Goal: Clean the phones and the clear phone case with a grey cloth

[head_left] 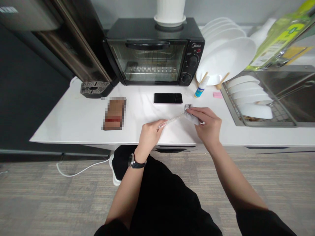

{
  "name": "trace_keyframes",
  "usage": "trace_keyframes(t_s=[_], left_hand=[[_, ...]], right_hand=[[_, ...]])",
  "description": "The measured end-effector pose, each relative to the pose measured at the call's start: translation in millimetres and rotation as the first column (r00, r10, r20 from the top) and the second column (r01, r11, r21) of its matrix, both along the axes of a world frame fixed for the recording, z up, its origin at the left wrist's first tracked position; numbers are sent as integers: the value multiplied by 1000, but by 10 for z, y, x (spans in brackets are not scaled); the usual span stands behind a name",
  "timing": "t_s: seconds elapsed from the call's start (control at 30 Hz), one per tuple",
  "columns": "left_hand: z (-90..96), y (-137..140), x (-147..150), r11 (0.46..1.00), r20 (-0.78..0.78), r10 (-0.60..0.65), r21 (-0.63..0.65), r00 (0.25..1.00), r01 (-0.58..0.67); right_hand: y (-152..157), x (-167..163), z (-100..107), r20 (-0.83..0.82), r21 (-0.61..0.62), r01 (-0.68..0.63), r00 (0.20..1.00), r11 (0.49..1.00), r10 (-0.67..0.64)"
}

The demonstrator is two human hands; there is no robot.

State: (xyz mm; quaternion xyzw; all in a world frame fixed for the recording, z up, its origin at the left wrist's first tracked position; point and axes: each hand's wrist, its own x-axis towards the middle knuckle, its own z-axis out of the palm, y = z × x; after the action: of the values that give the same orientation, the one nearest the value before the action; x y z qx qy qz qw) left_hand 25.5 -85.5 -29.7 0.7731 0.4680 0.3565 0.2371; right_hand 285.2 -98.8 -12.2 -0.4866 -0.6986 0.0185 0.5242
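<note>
My left hand (150,133) is closed on the near end of a thin, clear rod (173,119) with a reddish tint at that end. The rod slants up to the right above the white counter. At its far end my right hand (208,126) pinches a crumpled grey cloth or wipe (191,117) against the rod. Whether the rod's tip is wrapped in the cloth is hidden by the fingers. A black phone (168,98) lies just beyond both hands, and a small blue-and-white bottle (201,88) stands farther back.
A toaster oven (155,59) stands at the back, beside a dark drinks machine (95,89). On the left lies a pixelated brown item (114,114). White plates (227,59) stand in a rack near a pink slip (217,95). The sink (290,85) holds bowls (256,110).
</note>
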Motion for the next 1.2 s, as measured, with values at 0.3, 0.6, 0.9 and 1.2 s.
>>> trace_keyframes(t_s=[0.3,0.6,0.9,1.2], left_hand=[[-42,40,-19,992,-138,28,124,990,-10],[-35,35,-31,995,-128,30,97,991,-17],[-28,-5,-14,999,7,-9,41,1000,9],[-20,-4,-4,1000,-9,-3,18,1000,3]], right_hand=[[-182,-637,-67,53,51,-261,965,964,258],[-156,-553,-96,125,103,-307,948,946,294],[105,-43,-55,115,64,-67,992,996,59],[93,-5,-59,89,45,-3,996,999,-1]])
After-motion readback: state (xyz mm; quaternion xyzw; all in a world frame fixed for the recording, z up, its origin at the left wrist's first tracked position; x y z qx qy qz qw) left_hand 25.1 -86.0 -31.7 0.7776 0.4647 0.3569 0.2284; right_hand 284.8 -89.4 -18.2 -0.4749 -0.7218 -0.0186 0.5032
